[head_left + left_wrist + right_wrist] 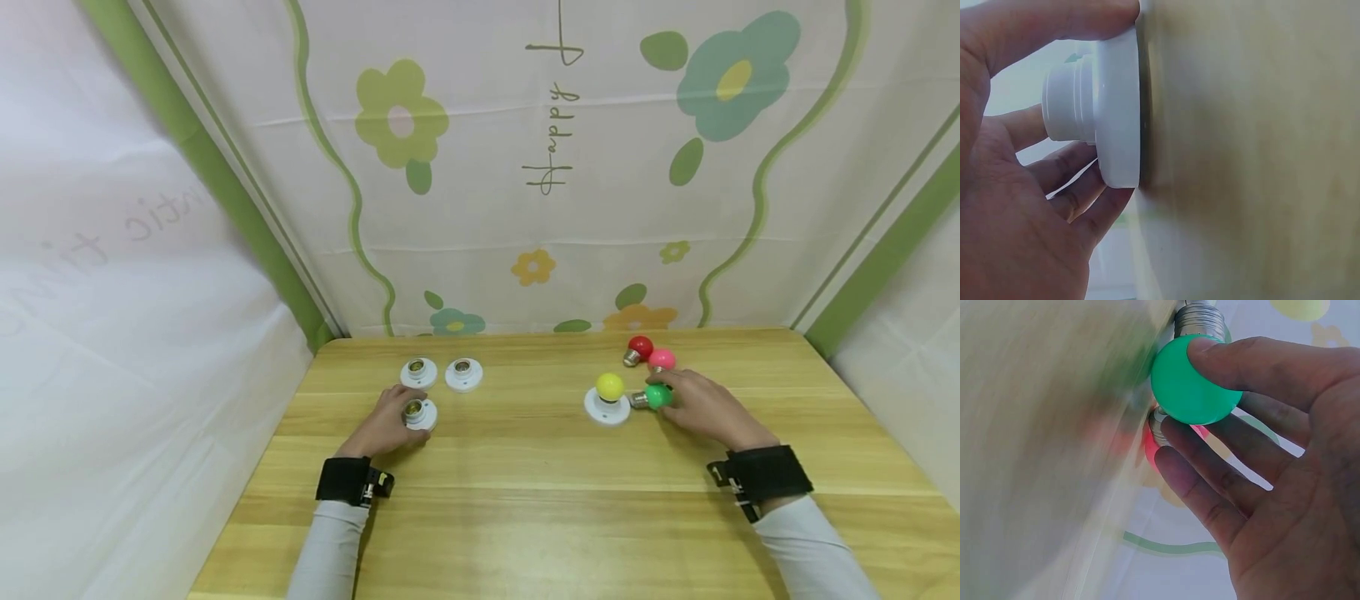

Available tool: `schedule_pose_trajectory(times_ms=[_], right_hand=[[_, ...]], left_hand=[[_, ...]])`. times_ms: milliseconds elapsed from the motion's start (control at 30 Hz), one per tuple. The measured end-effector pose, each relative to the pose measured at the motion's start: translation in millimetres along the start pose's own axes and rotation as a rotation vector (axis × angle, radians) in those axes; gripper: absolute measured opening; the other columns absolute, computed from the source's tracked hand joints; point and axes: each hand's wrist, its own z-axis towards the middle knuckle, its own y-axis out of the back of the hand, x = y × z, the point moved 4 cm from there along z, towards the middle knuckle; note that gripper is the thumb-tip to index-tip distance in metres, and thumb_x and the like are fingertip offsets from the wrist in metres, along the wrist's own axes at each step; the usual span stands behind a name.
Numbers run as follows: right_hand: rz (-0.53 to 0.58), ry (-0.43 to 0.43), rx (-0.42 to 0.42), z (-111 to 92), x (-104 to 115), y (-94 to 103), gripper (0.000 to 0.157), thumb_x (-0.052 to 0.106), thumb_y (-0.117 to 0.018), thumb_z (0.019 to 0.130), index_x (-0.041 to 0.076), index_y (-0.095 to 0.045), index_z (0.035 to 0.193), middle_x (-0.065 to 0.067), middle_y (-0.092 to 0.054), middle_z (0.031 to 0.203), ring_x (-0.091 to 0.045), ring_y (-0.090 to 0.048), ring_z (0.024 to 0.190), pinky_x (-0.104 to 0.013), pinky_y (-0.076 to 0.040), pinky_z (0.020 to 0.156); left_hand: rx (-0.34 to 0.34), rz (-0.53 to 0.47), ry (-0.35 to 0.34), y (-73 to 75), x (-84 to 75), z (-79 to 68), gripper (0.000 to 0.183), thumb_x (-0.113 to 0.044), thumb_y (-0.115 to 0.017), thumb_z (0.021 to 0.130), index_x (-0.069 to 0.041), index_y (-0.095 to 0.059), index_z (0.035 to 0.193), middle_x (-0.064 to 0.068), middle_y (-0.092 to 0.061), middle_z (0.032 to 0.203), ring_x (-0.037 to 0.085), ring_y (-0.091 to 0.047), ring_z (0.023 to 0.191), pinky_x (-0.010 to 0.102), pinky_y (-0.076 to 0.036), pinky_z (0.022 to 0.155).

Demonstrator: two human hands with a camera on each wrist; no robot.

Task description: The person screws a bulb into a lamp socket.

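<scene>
My left hand (381, 427) grips a white round lamp holder (424, 417) by the rim of its base, thumb on one side and fingers on the other. In the left wrist view the base (1119, 112) is right at the tabletop. Over on the right, my right hand (705, 408) holds a green light bulb (658, 397) between thumb and fingers; its metal screw end (1200, 321) points away from the palm. A yellow bulb (610, 386) stands upright in another white lamp holder (606, 410), just left of the green one.
Two more white lamp holders (418, 373) sit behind my left hand, their sockets facing up. A red bulb (641, 347) and a pink bulb (663, 359) lie beyond my right hand. Printed fabric (480, 217) hangs along the far edge of the wooden table (525, 500).
</scene>
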Motion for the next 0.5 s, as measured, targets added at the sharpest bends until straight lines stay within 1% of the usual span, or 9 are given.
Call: schedule_pose_trajectory(times_ms=[133, 267, 367, 500], right_hand=[[0.016, 0.001, -0.008, -1, -1, 1.2, 0.050, 0.010, -0.074, 0.078, 0.004, -0.060, 0.126, -0.021, -0.062, 0.120, -0.037, -0.057, 0.108, -0.061, -0.048, 0.087], [0.042, -0.021, -0.016, -3, -1, 4.4, 0.051, 0.011, -0.073, 0.080, 0.006, -0.059, 0.128, -0.023, -0.058, 0.127, -0.043, -0.052, 0.115, -0.064, -0.045, 0.089], [0.063, -0.035, -0.021, -4, 0, 7.3, 0.050, 0.012, -0.072, 0.082, 0.007, -0.058, 0.130, -0.025, -0.055, 0.132, -0.044, -0.049, 0.118, -0.065, -0.044, 0.091], [0.086, -0.029, -0.048, -4, 0, 11.5, 0.048, 0.013, -0.071, 0.084, 0.006, -0.057, 0.130, -0.024, -0.054, 0.132, -0.044, -0.049, 0.118, -0.064, -0.044, 0.092]], left_hand=[[-0.002, 0.002, 0.002, 0.3, -1.2, 0.3, 0.064, -0.028, -0.082, 0.074, -0.008, -0.057, 0.130, 0.016, -0.044, 0.138, 0.033, -0.037, 0.123, 0.051, -0.045, 0.093], [0.001, 0.008, 0.007, 0.8, -2.8, 1.1, 0.064, -0.028, -0.082, 0.074, -0.008, -0.056, 0.130, 0.014, -0.045, 0.137, 0.032, -0.039, 0.121, 0.049, -0.045, 0.094], [-0.001, 0.011, 0.011, 1.0, -4.8, 1.8, 0.065, -0.028, -0.082, 0.074, -0.008, -0.057, 0.130, 0.013, -0.046, 0.134, 0.030, -0.042, 0.118, 0.047, -0.045, 0.095], [-0.002, -0.003, 0.012, 2.0, -9.5, 1.9, 0.066, -0.026, -0.082, 0.074, -0.006, -0.056, 0.131, 0.011, -0.047, 0.130, 0.027, -0.047, 0.113, 0.045, -0.046, 0.094]])
